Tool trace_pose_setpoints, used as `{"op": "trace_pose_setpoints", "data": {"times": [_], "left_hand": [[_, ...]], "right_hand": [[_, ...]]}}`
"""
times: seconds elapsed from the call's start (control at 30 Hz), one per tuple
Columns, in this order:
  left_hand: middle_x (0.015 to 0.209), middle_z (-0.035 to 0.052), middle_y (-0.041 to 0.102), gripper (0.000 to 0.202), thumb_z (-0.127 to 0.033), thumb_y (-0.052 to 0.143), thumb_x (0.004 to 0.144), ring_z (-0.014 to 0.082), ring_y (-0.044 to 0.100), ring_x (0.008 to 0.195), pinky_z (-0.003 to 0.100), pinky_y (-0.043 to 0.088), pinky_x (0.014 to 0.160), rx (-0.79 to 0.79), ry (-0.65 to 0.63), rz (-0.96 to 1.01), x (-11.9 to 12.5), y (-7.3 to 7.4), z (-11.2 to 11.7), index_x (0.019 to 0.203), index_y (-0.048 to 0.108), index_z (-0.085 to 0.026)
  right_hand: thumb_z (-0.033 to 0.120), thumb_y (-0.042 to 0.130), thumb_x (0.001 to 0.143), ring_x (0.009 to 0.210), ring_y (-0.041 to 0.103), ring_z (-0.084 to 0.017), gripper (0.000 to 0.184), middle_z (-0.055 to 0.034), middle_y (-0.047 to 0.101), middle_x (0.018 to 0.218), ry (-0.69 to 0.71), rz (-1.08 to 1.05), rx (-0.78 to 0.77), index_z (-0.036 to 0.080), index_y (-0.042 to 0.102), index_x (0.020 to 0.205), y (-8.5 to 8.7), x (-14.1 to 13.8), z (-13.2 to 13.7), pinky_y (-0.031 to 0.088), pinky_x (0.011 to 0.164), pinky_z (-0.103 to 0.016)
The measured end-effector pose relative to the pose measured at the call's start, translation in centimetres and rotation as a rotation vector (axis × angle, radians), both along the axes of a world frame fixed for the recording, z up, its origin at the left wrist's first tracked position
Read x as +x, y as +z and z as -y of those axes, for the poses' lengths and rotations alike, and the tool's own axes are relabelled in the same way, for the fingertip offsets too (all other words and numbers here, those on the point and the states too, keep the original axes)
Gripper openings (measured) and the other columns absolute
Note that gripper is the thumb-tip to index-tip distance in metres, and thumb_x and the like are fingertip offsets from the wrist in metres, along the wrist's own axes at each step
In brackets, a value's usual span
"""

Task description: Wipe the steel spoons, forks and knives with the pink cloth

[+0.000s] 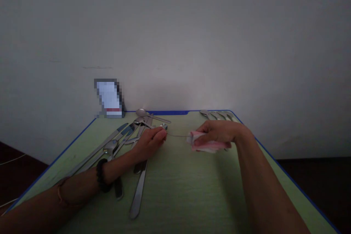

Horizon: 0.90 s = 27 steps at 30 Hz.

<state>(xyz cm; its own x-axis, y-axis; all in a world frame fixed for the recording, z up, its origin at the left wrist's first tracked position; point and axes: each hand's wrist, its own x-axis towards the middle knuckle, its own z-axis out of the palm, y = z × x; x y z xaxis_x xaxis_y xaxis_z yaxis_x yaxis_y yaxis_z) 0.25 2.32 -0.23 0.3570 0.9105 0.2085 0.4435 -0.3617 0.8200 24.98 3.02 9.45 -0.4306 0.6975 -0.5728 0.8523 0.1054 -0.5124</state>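
Observation:
My left hand [150,142] is closed, its fingers pinched around a piece of metal cutlery. A shiny silver end [164,126] shows just above the fingertips. The thin handle [178,136] is seen edge-on and runs right to a cloth; the fingers hide what kind of cutlery it is. My right hand [216,131] is closed around the folded pink and white cloth [211,146], whose left end meets the handle. Beneath and beside my left forearm lies a loose pile of spoons, forks and knives, among them a spoon [141,112] and a knife [120,128].
Several forks [215,114] lie side by side at the table's back right corner. A blurred-out phone-like screen [109,97] leans against the wall at the back left. The pale green table [181,197] has a blue edge and stands against a grey wall.

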Motion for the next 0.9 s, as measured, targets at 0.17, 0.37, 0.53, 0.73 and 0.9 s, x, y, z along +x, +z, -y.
{"op": "trace_pose_setpoints", "data": {"times": [0.17,0.37,0.53,0.73,0.9], "left_hand": [[0.053,-0.0044,0.043,0.036,-0.042,0.034,0.087,0.0112,0.039,0.049,0.024,0.03,0.049,0.057,-0.051,0.033,-0.1,-0.3,0.2,0.064,0.05,-0.019],[0.056,-0.0039,0.047,0.027,-0.038,0.043,0.082,0.0118,0.042,0.054,0.024,0.03,0.054,0.117,-0.075,-0.033,0.0,0.2,0.7,0.066,0.052,-0.018],[0.059,-0.0021,0.044,0.04,-0.044,0.033,0.09,0.0121,0.039,0.054,0.023,0.028,0.05,0.004,-0.028,0.146,-0.3,-0.8,-0.2,0.067,0.052,-0.017],[0.063,0.0006,0.049,0.046,-0.048,0.03,0.091,0.0125,0.04,0.054,0.024,0.032,0.05,-0.104,0.022,0.233,-0.3,-1.2,-0.4,0.067,0.054,-0.017],[0.058,-0.0017,0.046,0.042,-0.047,0.032,0.089,0.0127,0.042,0.055,0.025,0.033,0.053,0.041,-0.059,0.127,-0.3,-0.6,0.4,0.065,0.052,-0.018]], "right_hand": [[0.043,0.061,0.077,0.05,0.046,-0.01,0.028,0.0016,0.056,0.056,0.135,0.148,0.154,0.018,0.073,0.083,0.5,-4.2,0.4,0.031,0.051,-0.024],[0.051,0.056,0.081,0.053,0.047,-0.009,0.038,0.0013,0.058,0.062,0.228,-0.019,0.139,0.016,0.071,0.082,-1.1,-6.0,-0.2,0.031,0.05,-0.022],[0.054,0.062,0.074,0.052,0.046,-0.009,0.039,0.0004,0.062,0.066,0.048,-0.106,0.089,0.018,0.073,0.084,-1.0,-0.7,-0.6,0.031,0.047,-0.021],[0.058,0.061,0.073,0.046,0.04,-0.008,0.048,-0.0004,0.057,0.059,-0.05,-0.077,0.048,0.013,0.072,0.087,0.4,1.1,0.1,0.028,0.042,-0.022],[0.049,0.061,0.077,0.05,0.047,-0.009,0.034,0.0003,0.06,0.06,0.101,0.015,0.014,0.019,0.073,0.083,0.6,-2.7,0.3,0.031,0.046,-0.021]]}}
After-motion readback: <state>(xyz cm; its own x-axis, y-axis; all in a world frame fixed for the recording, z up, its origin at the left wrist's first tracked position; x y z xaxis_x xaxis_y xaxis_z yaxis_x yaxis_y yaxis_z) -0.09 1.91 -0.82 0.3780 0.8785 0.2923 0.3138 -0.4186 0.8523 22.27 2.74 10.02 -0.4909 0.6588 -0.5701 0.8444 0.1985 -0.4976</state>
